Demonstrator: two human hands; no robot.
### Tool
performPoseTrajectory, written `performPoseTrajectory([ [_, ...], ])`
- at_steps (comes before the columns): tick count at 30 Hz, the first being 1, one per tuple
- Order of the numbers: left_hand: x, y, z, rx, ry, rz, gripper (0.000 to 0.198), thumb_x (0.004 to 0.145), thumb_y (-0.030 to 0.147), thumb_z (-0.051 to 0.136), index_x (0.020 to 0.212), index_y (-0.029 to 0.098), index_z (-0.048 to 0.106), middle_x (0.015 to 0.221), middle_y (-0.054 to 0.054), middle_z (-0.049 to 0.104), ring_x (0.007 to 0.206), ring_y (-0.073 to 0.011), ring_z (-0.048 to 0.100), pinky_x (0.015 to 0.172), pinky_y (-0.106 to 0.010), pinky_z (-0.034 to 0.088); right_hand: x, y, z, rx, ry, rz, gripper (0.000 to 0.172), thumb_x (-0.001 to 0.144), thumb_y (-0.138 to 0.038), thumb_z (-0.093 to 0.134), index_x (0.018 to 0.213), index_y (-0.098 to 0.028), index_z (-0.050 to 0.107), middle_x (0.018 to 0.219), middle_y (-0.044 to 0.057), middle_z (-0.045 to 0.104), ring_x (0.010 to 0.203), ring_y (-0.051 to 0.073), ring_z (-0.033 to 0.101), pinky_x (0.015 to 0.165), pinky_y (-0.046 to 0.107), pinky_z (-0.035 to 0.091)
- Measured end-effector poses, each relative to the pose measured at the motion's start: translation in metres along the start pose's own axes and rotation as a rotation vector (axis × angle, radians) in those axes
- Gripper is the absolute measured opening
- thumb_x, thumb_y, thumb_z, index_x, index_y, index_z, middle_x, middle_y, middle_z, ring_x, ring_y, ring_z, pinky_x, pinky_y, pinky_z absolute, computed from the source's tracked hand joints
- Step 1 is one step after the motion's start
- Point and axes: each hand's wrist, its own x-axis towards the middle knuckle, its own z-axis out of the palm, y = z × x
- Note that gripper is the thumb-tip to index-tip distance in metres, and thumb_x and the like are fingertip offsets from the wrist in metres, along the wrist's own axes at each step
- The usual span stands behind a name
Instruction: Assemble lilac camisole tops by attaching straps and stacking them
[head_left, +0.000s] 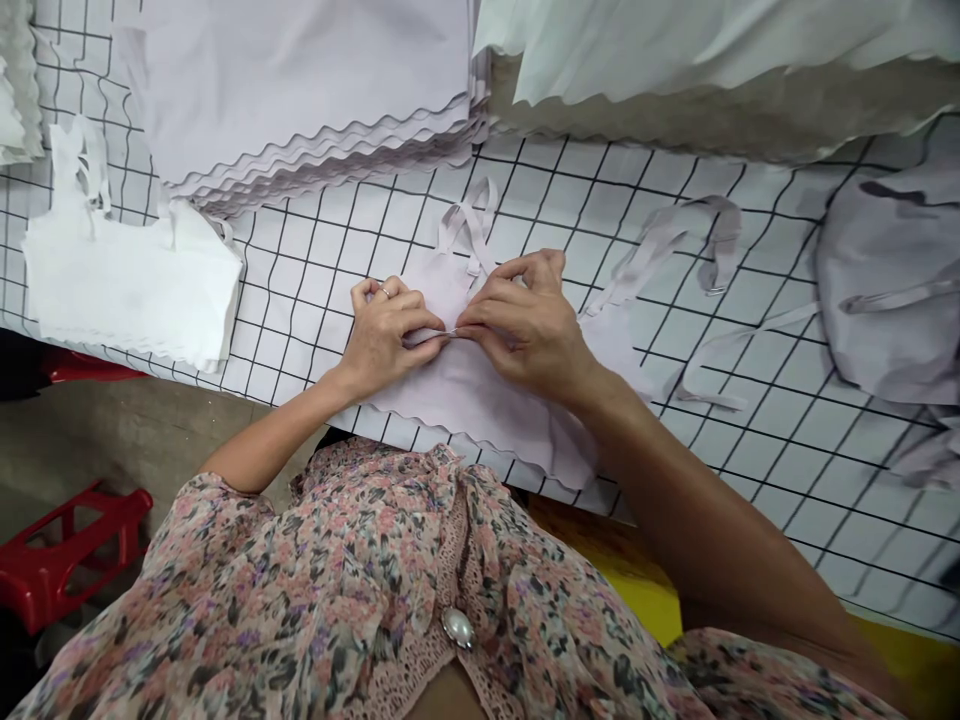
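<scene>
Floral blouse (337,580); left hand (386,335), right hand (525,325) pinch lilac garment (480,400), apparently a fold.

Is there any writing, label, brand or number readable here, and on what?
No readable text anywhere. The pale lilac scalloped fabric piece pinched by the left hand and right hand is plain; the white table cover with black grid lines, the stacked lilac fabric sheets, the white fabric pieces and the red plastic stool show no print.
</scene>
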Motion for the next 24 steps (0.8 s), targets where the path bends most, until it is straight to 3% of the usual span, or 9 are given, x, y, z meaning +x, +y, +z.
performPoseTrajectory([
  [6,0.002,-0.001,-0.002,-0.05,-0.026,-0.022,0.014,0.099,0.033,0.073,0.089,0.026,0.08,0.082,0.0,0.067,0.096,-0.0221,0.056,0.106,-0.047,0.028,0.013,0.001,-0.012,-0.036,-0.137,-0.098,0.037,0.107,-0.025,0.047,0.079,-0.022,0.071,0.077,0.004,0.065,0.107,0.026,0.058,0.116,0.074,0.028],
  [11,0.003,-0.003,-0.007,-0.048,-0.021,-0.058,0.015,0.097,0.038,0.077,0.09,0.025,0.078,0.087,0.0,0.074,0.1,-0.0231,0.057,0.105,-0.046,0.028,0.049,0.014,-0.042,-0.095,-0.186,-0.127,0.049,0.108,-0.051,0.054,0.077,-0.019,0.074,0.068,0.004,0.06,0.105,0.028,0.061,0.117,0.08,0.021],
  [16,0.002,-0.011,-0.009,0.045,0.041,-0.08,0.026,0.091,0.048,0.085,0.091,0.024,0.073,0.088,0.0,0.076,0.096,-0.0235,0.057,0.101,-0.044,0.03,0.099,0.02,-0.057,-0.153,-0.083,-0.133,0.061,0.111,-0.053,0.051,0.064,-0.017,0.064,0.066,0.004,0.06,0.103,0.024,0.062,0.125,0.08,0.009],
  [20,0.0,-0.021,-0.011,0.101,0.09,-0.064,0.03,0.089,0.052,0.086,0.094,0.025,0.073,0.09,0.0,0.076,0.097,-0.0238,0.06,0.103,-0.044,0.031,0.126,0.029,-0.044,-0.145,-0.019,-0.115,0.065,0.114,-0.059,0.038,0.072,-0.019,0.067,0.077,0.006,0.07,0.112,0.023,0.06,0.128,0.069,0.02],
  [22,-0.004,-0.02,-0.015,0.164,0.195,-0.035,0.037,0.088,0.057,0.086,0.102,0.025,0.075,0.099,-0.003,0.075,0.101,-0.0249,0.063,0.106,-0.046,0.034,0.124,0.029,-0.038,-0.17,0.042,-0.055,0.063,0.115,-0.057,0.033,0.086,-0.017,0.072,0.094,0.008,0.075,0.116,0.024,0.06,0.125,0.065,0.03],
  [24,-0.012,-0.013,-0.02,0.223,0.302,0.053,0.039,0.093,0.055,0.082,0.115,0.024,0.073,0.113,-0.006,0.075,0.111,-0.0264,0.067,0.113,-0.05,0.035,0.104,0.017,-0.034,-0.209,0.138,0.03,0.053,0.115,-0.051,0.037,0.107,-0.016,0.074,0.115,0.013,0.076,0.12,0.028,0.062,0.119,0.064,0.037],
])
